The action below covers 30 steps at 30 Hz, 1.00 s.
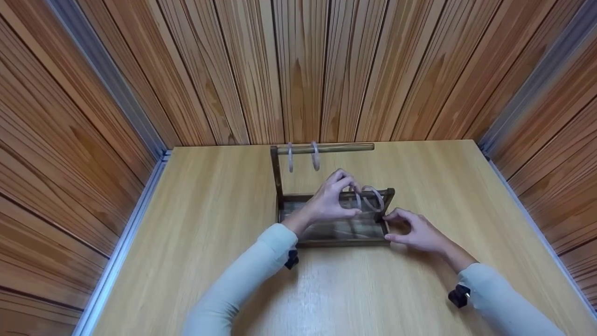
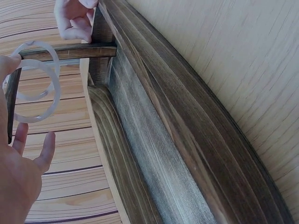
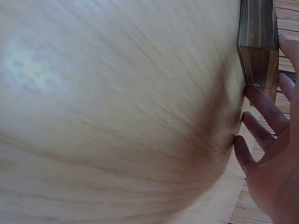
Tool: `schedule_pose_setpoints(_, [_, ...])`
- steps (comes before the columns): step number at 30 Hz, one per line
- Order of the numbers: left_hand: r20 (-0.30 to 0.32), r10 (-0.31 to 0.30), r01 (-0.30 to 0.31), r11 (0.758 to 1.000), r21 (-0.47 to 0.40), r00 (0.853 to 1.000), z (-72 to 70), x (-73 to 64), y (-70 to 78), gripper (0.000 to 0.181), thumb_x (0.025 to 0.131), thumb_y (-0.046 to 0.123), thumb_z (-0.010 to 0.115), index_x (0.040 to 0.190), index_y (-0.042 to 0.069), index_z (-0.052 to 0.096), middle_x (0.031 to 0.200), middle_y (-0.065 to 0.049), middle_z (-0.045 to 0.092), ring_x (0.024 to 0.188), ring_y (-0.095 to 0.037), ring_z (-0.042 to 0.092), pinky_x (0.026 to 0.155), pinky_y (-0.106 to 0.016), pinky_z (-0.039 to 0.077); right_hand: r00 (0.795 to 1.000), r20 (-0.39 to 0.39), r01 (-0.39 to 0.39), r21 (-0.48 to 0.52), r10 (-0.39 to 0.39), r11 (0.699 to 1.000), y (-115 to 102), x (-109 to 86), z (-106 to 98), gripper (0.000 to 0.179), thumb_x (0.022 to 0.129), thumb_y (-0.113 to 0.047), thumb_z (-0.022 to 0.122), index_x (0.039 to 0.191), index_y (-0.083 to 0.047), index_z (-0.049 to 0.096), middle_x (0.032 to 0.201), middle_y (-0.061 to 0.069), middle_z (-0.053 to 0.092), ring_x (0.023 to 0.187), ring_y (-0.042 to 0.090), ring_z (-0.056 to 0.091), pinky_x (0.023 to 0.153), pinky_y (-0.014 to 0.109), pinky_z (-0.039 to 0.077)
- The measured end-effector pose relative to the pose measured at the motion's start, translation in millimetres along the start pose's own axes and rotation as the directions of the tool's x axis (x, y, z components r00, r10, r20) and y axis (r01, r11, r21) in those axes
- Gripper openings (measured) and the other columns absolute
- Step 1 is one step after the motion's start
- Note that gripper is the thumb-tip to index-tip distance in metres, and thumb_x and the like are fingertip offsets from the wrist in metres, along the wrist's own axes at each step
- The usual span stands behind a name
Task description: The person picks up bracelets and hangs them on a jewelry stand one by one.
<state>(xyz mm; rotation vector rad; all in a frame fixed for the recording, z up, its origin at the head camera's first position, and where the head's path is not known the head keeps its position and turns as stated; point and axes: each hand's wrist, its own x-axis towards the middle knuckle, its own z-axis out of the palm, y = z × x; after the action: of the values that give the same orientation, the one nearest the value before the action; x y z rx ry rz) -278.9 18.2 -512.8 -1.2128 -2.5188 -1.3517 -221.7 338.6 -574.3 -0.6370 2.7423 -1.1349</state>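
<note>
A dark wooden jewelry stand [image 1: 343, 243] has a tray base and two bars at different heights. In the head view, my left hand [image 1: 329, 198] is over the tray, holding a pale translucent bangle [image 1: 358, 201] between thumb and fingers at the lower bar [image 2: 74, 51]. Beside it on that bar hangs a second bangle [image 1: 380, 199]. The left wrist view shows both rings overlapping, fingertips at the nearer one's edge. My right hand [image 1: 417, 232] grips the base's right end with thumb and fingers; the right wrist view shows its fingertips against the end piece [image 3: 259, 65].
Two more bangles, one at the left [image 1: 290, 157] and another to its right [image 1: 315, 156], hang from the higher bar [image 1: 347, 148] at the back. The light wooden table [image 1: 219, 186] is enclosed by plank walls [image 1: 298, 70] with metal edge rails [image 1: 123, 261].
</note>
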Motion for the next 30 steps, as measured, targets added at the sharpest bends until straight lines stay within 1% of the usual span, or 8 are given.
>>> schedule_pose_setpoints(6, [-0.008,-0.011,0.012,1.000,0.011,1.000,-2.3,0.5,0.9,0.048,0.088,0.018,0.096,0.127,0.008,0.071,0.139,-0.014,0.061,0.136,-0.028,0.059,0.126,-0.040,0.052,1.000,0.001,0.005,0.010,-0.005,1.000,-0.5,0.1,0.1,0.043,0.096,-0.027,0.091,0.132,-0.010,0.075,0.138,0.009,0.081,0.136,0.023,0.071,0.113,0.007,0.044])
schedule_pose_setpoints(10, [-0.010,-0.005,0.005,1.000,0.021,1.000,-4.0,1.2,1.0,0.050,0.088,0.019,0.096,0.129,0.007,0.071,0.140,-0.014,0.061,0.137,-0.029,0.059,0.126,-0.041,0.052,1.000,-0.001,-0.009,0.009,0.009,1.000,-1.1,-0.4,-0.8,0.043,0.096,-0.027,0.092,0.133,-0.010,0.075,0.138,0.009,0.081,0.136,0.023,0.071,0.113,0.009,0.045])
schedule_pose_setpoints(12, [-0.008,-0.002,0.002,1.000,0.024,1.000,-4.9,1.0,0.9,0.053,0.087,0.019,0.096,0.132,0.008,0.071,0.141,-0.014,0.062,0.139,-0.030,0.059,0.128,-0.041,0.052,1.000,-0.001,-0.009,0.007,0.009,1.000,-1.8,-0.6,-1.4,0.043,0.096,-0.027,0.092,0.132,-0.009,0.075,0.138,0.010,0.081,0.136,0.024,0.071,0.113,0.010,0.046])
schedule_pose_setpoints(17, [0.000,-0.018,0.018,1.000,0.023,1.000,-8.0,-1.9,-0.4,0.064,0.088,0.022,0.096,0.144,0.011,0.068,0.149,-0.013,0.063,0.147,-0.030,0.059,0.132,-0.043,0.049,1.000,-0.003,-0.003,0.003,0.003,1.000,-2.1,-0.1,-1.5,0.042,0.097,-0.027,0.091,0.133,-0.010,0.076,0.138,0.009,0.081,0.136,0.026,0.071,0.114,0.012,0.046])
schedule_pose_setpoints(21, [0.007,-0.023,0.023,1.000,0.019,1.000,-10.4,-5.5,-1.8,0.068,0.089,0.022,0.095,0.149,0.010,0.064,0.153,-0.013,0.063,0.150,-0.031,0.059,0.134,-0.045,0.047,1.000,-0.001,0.001,0.007,-0.001,1.000,-1.1,-0.1,-0.7,0.041,0.097,-0.026,0.091,0.132,-0.012,0.076,0.138,0.008,0.081,0.136,0.024,0.071,0.114,0.012,0.046])
schedule_pose_setpoints(24, [0.016,-0.044,0.043,0.999,0.019,0.999,-11.8,-9.2,-3.3,0.069,0.090,0.023,0.094,0.151,0.011,0.063,0.155,-0.012,0.063,0.151,-0.030,0.059,0.135,-0.046,0.047,1.000,-0.003,0.008,0.004,-0.008,1.000,-0.9,-1.0,-0.5,0.040,0.096,-0.025,0.091,0.131,-0.012,0.076,0.137,0.009,0.081,0.134,0.020,0.071,0.113,0.012,0.047])
schedule_pose_setpoints(27, [0.021,-0.077,0.077,0.997,0.026,0.997,-13.5,-13.3,-5.0,0.070,0.090,0.025,0.094,0.152,0.014,0.063,0.157,-0.010,0.063,0.153,-0.029,0.058,0.135,-0.047,0.046,1.000,-0.007,0.020,0.002,-0.020,1.000,-1.4,-1.9,-1.1,0.039,0.096,-0.025,0.091,0.130,-0.012,0.076,0.135,0.010,0.081,0.132,0.017,0.071,0.111,0.012,0.047])
schedule_pose_setpoints(30, [0.013,-0.092,0.091,0.995,0.035,0.996,-16.0,-16.5,-6.9,0.071,0.090,0.026,0.094,0.153,0.015,0.063,0.158,-0.009,0.064,0.153,-0.030,0.058,0.134,-0.049,0.046,0.999,-0.010,0.035,0.020,-0.035,0.999,-2.8,-2.1,-1.6,0.039,0.096,-0.023,0.091,0.130,-0.011,0.076,0.135,0.011,0.081,0.131,0.017,0.072,0.110,0.010,0.047])
